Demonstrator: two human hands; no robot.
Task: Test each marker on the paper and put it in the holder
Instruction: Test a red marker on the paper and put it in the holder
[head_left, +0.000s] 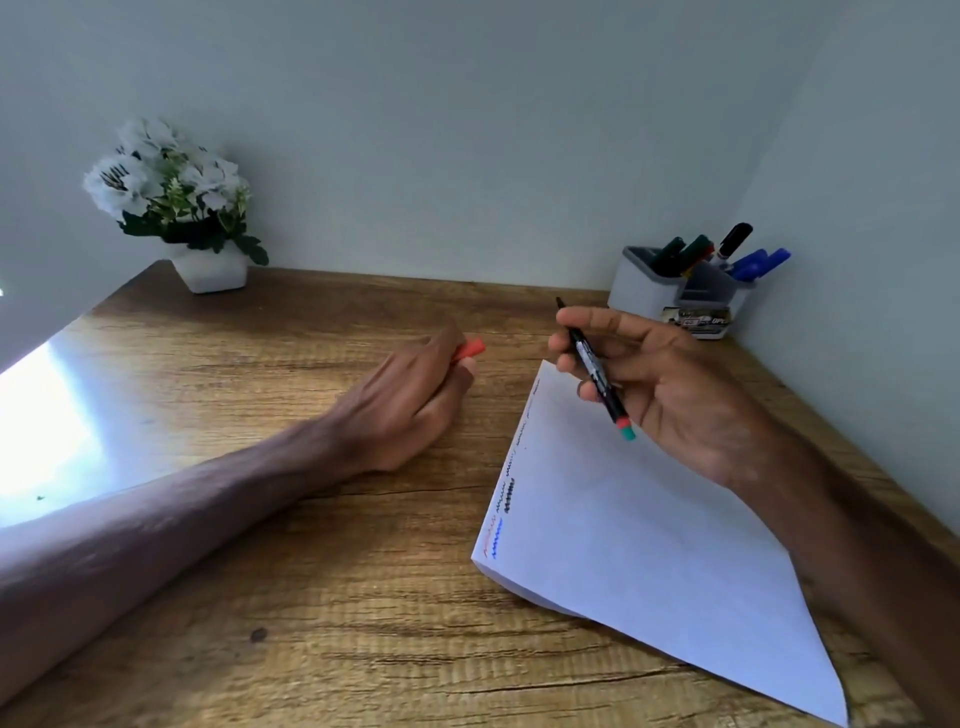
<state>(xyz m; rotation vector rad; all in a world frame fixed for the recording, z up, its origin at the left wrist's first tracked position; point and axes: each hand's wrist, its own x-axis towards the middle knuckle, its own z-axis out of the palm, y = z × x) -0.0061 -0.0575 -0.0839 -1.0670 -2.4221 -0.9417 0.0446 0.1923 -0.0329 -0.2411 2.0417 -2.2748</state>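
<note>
My right hand (670, 384) holds an uncapped black marker (597, 374), tip pointing up and away, its red-and-green end hanging low over the white paper (634, 545). My left hand (410, 400) rests on the wooden desk (311, 623) left of the paper, fingers closed around a red cap (472, 349) that sticks out past the knuckles. Several short scribbles, black, blue and red, run along the paper's left edge. The grey-and-white holder (644, 288) stands in the back right corner with green, black and blue markers in it.
A white pot of white artificial flowers (208, 270) sits at the back left of the desk. Walls close the desk at the back and right. Bright glare covers the desk's left part.
</note>
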